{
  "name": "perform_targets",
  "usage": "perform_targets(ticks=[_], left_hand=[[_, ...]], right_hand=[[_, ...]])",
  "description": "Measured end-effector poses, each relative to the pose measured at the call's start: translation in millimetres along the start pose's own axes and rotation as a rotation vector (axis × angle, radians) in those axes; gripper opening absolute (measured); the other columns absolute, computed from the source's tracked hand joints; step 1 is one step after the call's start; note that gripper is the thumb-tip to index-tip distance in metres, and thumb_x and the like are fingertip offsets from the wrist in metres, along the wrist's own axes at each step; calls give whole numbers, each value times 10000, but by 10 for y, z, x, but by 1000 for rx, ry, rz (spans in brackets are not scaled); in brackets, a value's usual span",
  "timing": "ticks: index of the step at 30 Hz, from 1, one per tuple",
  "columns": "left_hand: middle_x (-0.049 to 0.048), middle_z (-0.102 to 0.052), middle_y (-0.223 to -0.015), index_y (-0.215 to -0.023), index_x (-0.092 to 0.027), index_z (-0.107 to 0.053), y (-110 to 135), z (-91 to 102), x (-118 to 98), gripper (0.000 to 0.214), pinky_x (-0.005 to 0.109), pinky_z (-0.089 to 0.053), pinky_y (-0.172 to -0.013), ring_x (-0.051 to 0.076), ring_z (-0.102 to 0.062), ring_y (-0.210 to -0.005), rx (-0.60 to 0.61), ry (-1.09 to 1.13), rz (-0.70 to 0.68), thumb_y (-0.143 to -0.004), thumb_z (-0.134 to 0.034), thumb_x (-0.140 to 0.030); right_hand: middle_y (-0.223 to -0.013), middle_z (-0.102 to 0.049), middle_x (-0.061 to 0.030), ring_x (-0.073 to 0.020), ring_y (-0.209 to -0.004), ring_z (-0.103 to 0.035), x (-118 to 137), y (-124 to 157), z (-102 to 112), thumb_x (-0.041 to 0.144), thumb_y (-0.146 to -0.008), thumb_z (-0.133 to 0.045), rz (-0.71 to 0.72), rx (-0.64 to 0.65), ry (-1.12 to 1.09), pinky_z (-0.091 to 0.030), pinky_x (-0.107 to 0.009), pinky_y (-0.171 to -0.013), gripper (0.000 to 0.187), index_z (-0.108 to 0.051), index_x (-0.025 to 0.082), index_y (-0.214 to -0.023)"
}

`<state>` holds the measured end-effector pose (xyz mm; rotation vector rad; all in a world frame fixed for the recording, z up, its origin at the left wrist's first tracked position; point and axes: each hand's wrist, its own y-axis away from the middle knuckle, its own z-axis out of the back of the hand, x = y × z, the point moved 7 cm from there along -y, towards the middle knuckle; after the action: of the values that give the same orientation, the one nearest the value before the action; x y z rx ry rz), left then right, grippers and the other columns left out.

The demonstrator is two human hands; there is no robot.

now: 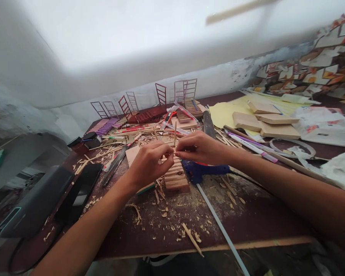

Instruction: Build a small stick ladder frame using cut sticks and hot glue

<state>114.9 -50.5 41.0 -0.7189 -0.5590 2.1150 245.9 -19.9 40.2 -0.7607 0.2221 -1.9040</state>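
Observation:
My left hand (149,163) and my right hand (198,147) meet above the middle of the brown table (247,222). Both are closed in a pinch on a thin wooden stick (175,138) that stands upright between the fingertips. Just below them lies a small ridged wooden piece (176,178) made of glued sticks. A blue glue gun (202,170) rests beside it, under my right wrist, with a white glue rod (218,224) running toward the table's front edge.
Loose sticks and wood scraps (166,214) litter the table. A black phone (82,189) and a dark device (34,207) lie at the left. Small painted stick frames (161,94) line the wall. Wooden blocks (264,122), yellow paper and plastic bags sit at the right.

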Motion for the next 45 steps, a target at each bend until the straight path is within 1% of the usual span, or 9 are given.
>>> perform_targets(ticks=[13, 24, 26, 28, 32, 34, 37, 39, 45], left_hand=[[5, -654, -739, -755, -178, -618, 21, -49, 13, 135, 265, -426, -660, 135, -585, -684, -20, 50, 102, -885, -622, -142], [-2, -614, -739, -759, -156, -612, 26, -97, 1, 137, 248, -389, -665, 121, -542, -682, 26, 34, 74, -891, -593, -127], [-6, -608, -737, -755, -153, -608, 44, -80, 1, 137, 246, -383, -669, 116, -535, -678, 29, 38, 71, -886, -590, -115], [-12, -598, -730, -751, -153, -603, 80, -29, 8, 138, 244, -380, -669, 112, -527, -673, 29, 35, 78, -882, -589, -111], [-16, -612, -752, -766, -156, -610, 230, 140, 69, 145, 239, -390, -681, 108, -541, -683, 48, 12, 123, -905, -576, -131], [-17, -617, -751, -779, -159, -624, 343, 235, 119, 146, 240, -394, -686, 111, -555, -691, 66, -20, 143, -919, -584, -165], [-11, -622, -766, -797, -163, -631, 538, 358, 239, 163, 244, -404, -694, 120, -570, -706, 87, -68, 185, -941, -563, -199], [-6, -633, -784, -801, -166, -630, 665, 412, 339, 167, 244, -411, -694, 124, -580, -714, 100, -91, 216, -943, -552, -207], [-11, -680, -794, -832, -174, -659, 914, 469, 611, 194, 263, -415, -711, 136, -607, -696, 138, -147, 319, -951, -557, -289]], right_hand=[[-616, -575, 8, -86, -566, -428, 65, -7, -41, 247, -968, -577, 4, 37, 25, -325, -248, -590, 255, -658, 141, -751], [-680, -640, -13, -86, -603, -501, 101, 16, -75, 224, -974, -582, 58, 43, 28, -375, -232, -621, 221, -690, 136, -803], [-692, -643, -12, -83, -599, -497, 103, 26, -4, 230, -970, -585, 83, 23, 54, -378, -235, -615, 213, -693, 142, -809], [-676, -626, -3, -84, -587, -479, 46, 43, 168, 247, -968, -586, 76, -73, 112, -371, -243, -603, 232, -677, 155, -776], [-560, -517, 31, -90, -534, -387, -250, 140, 648, 310, -953, -579, -99, -330, 255, -318, -265, -555, 321, -618, 173, -666], [-549, -505, 29, -94, -532, -379, -394, 171, 737, 329, -944, -568, -188, -256, 329, -307, -270, -562, 319, -641, 167, -680], [-665, -625, -19, -118, -600, -469, -557, 210, 672, 312, -926, -561, -313, 49, 485, -311, -281, -608, 265, -702, 169, -752], [-748, -683, -39, -133, -646, -516, -658, 262, 646, 299, -911, -569, -428, 194, 564, -310, -284, -619, 228, -728, 187, -793], [-726, -688, -19, -146, -642, -556, -885, 446, 727, 379, -873, -617, -633, 372, 436, -358, -294, -623, 216, -712, 209, -778]])
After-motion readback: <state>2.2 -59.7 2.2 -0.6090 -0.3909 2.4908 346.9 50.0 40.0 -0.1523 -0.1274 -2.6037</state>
